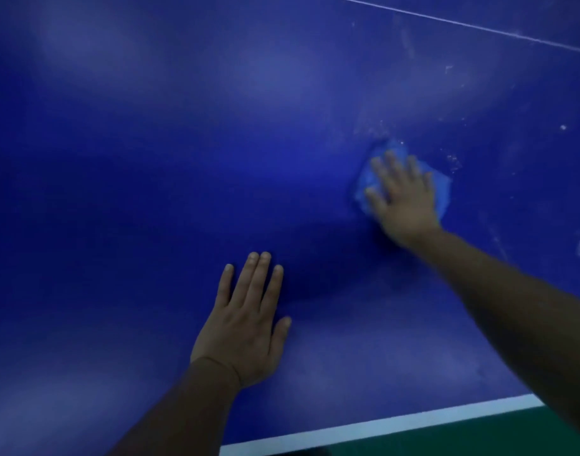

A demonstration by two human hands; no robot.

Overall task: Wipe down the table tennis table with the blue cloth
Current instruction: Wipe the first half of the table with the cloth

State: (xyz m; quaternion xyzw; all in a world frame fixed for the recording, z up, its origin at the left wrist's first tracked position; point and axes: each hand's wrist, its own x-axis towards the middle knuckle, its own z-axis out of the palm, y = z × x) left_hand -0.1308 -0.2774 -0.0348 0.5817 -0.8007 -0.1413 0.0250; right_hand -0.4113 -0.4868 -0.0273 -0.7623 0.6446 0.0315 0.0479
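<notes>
The dark blue table tennis table (pixel 150 159) fills nearly the whole view. My right hand (pixel 403 199) lies flat, fingers spread, on top of the light blue cloth (pixel 441 187), pressing it onto the table right of centre; the cloth shows around my fingers and palm. My left hand (pixel 249 320) rests palm down on the bare table nearer to me, fingers apart, holding nothing. White specks and smears (pixel 453 159) mark the surface just right of and beyond the cloth.
The table's white edge line (pixel 380 426) runs along the near edge at the bottom right, with green floor (pixel 512 436) beyond it. A thin white line (pixel 462 24) crosses the far top right of the table.
</notes>
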